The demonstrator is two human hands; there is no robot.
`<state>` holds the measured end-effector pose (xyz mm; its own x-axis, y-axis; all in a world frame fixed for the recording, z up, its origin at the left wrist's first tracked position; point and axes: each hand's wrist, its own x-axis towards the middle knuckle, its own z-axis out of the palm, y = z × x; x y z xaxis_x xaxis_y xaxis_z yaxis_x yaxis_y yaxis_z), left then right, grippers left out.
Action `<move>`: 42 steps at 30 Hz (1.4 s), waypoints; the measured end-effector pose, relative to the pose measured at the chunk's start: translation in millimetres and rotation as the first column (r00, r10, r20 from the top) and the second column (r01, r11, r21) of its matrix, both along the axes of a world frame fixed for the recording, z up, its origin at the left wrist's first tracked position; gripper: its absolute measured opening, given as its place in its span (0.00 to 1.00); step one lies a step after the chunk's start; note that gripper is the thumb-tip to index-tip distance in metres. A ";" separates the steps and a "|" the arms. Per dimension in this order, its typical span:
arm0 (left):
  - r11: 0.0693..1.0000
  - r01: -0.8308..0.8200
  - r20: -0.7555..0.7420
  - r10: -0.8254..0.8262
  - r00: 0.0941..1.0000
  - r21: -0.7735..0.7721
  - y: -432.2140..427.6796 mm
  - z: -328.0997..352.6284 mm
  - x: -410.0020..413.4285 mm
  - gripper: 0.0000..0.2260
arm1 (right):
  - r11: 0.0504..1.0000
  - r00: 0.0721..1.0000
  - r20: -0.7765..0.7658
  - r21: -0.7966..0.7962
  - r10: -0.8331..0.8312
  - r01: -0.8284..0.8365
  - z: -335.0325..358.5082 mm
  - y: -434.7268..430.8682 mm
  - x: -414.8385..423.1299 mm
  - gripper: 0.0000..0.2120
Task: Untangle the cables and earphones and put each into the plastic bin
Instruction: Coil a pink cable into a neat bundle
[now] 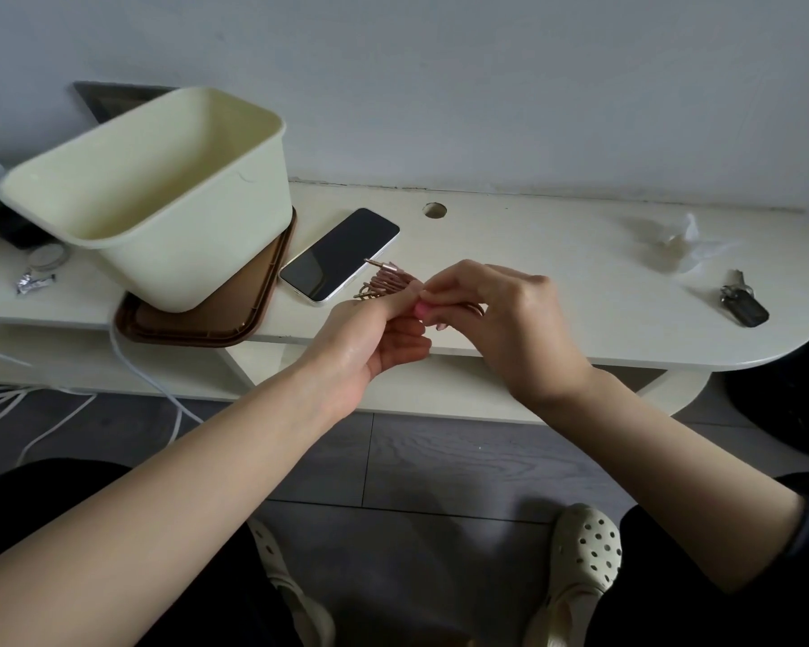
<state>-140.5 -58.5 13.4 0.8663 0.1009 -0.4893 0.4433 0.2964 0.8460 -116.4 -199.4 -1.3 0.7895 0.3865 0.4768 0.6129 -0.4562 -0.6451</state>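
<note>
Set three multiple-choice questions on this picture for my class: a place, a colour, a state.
1. Where does the phone lie?
A. on the table, right of the bin
B. in the bin
C. on the floor
2. What colour is the tray under the bin?
A. blue
B. brown
C. green
3. The coiled cable is:
A. in the bin
B. hanging off the table
C. held between the left hand and the right hand
Key: 1 A, it lies flat beside the bin; 2 B, a brown rim shows beneath the bin; 3 C, both hands grip it.
</note>
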 end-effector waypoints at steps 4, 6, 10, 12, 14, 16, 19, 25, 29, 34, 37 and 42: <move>0.999 0.044 0.022 -0.043 0.999 -0.014 2.3 1.5 1.0 0.08 | 0.996 0.991 0.129 -0.079 -0.020 0.031 -2.6 1.2 2.2 0.07; 0.998 0.055 0.033 -0.055 0.998 -0.011 3.2 2.0 0.0 0.05 | 0.996 0.992 0.121 -0.085 -0.022 0.032 -2.7 1.4 2.3 0.09; 0.989 0.062 0.085 -0.074 0.994 0.136 5.9 -0.7 -1.7 0.02 | 1.000 1.000 0.014 -0.007 -0.020 0.020 -2.5 2.1 -1.6 0.14; 0.963 0.077 0.134 -0.115 0.984 0.256 6.8 -1.8 -1.5 0.02 | 0.999 0.999 0.015 0.012 -0.051 0.051 -2.2 4.2 -4.1 0.12; 0.935 0.093 0.182 -0.163 0.970 0.341 6.9 -1.2 -1.9 0.03 | 0.994 0.995 0.006 -0.042 -0.101 0.101 -4.4 5.0 -3.3 0.12; 0.912 0.118 0.201 -0.210 0.957 0.393 8.1 -1.3 -2.0 0.03 | 0.992 0.976 -0.194 -0.097 -0.099 0.082 -4.9 2.4 0.6 0.12; 0.886 0.146 0.185 -0.249 0.951 0.440 13.0 -2.1 -1.2 0.03 | 1.000 0.886 -0.464 -0.023 0.002 -0.014 -3.6 0.8 2.2 0.07; 0.856 0.136 0.258 -0.296 0.920 0.498 20.0 -3.8 -2.2 0.04 | 0.997 0.858 -0.509 0.055 0.068 -0.046 -2.2 3.3 0.1 0.06; 0.856 0.103 0.312 -0.293 0.904 0.506 27.5 -3.4 -3.0 0.06 | 0.966 0.723 -0.661 0.255 0.203 -0.039 1.6 8.2 -4.0 0.07; 0.777 0.093 0.286 -0.337 0.897 0.622 36.9 -7.9 -7.4 0.03 | 0.962 0.751 -0.635 0.274 0.180 0.001 -3.8 15.3 -9.6 0.02; 0.522 0.100 0.166 -0.439 0.883 0.847 50.0 -14.7 -8.2 0.04 | 0.984 0.796 -0.599 0.176 0.088 0.023 -13.8 16.9 -11.0 0.06; 0.060 -0.158 0.167 -0.475 0.864 0.986 99.0 7.3 -3.4 0.09 | 0.997 0.864 -0.498 -0.025 -0.072 0.069 -6.8 26.0 11.7 0.11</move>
